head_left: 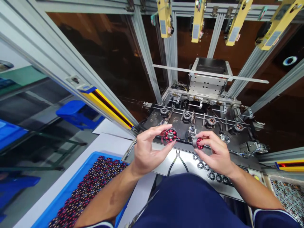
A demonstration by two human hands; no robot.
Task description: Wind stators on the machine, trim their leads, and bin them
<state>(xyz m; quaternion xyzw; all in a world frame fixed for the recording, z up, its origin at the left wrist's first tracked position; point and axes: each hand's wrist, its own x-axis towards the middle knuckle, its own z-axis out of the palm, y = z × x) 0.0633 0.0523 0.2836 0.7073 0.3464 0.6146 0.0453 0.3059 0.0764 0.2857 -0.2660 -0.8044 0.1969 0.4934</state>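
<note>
Between thumb and fingers, my left hand (pixel 150 148) grips a motor stator (pixel 170 135) wound in red wire, its round face turned toward me. My right hand (pixel 215 153) pinches a second part, a grey-sided motor stator (pixel 197 143) with red windings, seen partly from the side. Fingers cover some of it. Both parts are held above the front edge of a machine bed (pixel 175 122). Below and between my hands, a pair of cutting pliers (pixel 178 155) lies on the metal ledge. Several small round metal parts (pixel 211 175) sit on that ledge under my right hand.
On the machine stand round fixtures (pixel 186 117), two on the right holding copper-wound parts (pixel 211 122). At left, a blue tray (pixel 89 158) is full of wound parts. A yellow light barrier (pixel 109 107) runs along the frame post. A box of metal parts (pixel 287 193) stands at right.
</note>
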